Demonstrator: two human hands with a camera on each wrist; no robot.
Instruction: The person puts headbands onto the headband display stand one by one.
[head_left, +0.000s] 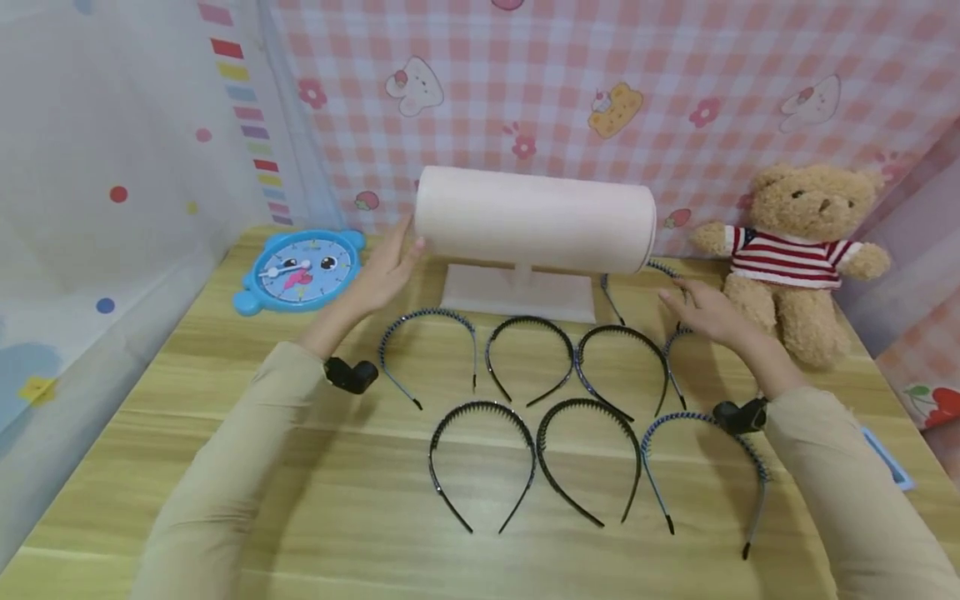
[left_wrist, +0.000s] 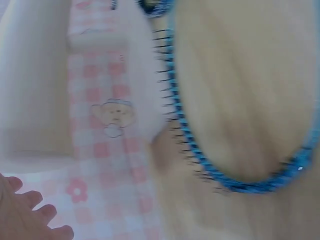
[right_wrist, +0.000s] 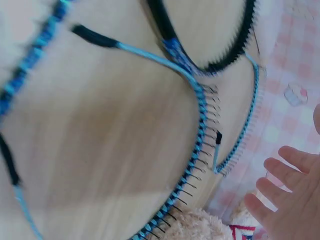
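Observation:
A white padded cylinder [head_left: 534, 218] lies level on a T-shaped stand with a flat base [head_left: 517, 293]. My left hand [head_left: 386, 271] is beside its left end, fingers extended and fingertips right at the edge. In the left wrist view, a blue toothed headband [left_wrist: 175, 95] lies near that hand. My right hand [head_left: 708, 312], fingers spread and holding nothing, is over the table right of the cylinder, partly covering headbands behind it. Several headbands lie in rows, among them a black one [head_left: 588, 403], a dark glittery one [head_left: 483, 406] and a blue one [head_left: 701, 416].
A blue toy clock [head_left: 307, 271] lies at the back left of the wooden table [head_left: 360, 508]. On the right sits a teddy bear [head_left: 787, 268] in a striped shirt, close to my right hand. A light-blue frame-like piece [head_left: 887, 458] lies by my right sleeve. A pink checked curtain [head_left: 480, 92] hangs behind.

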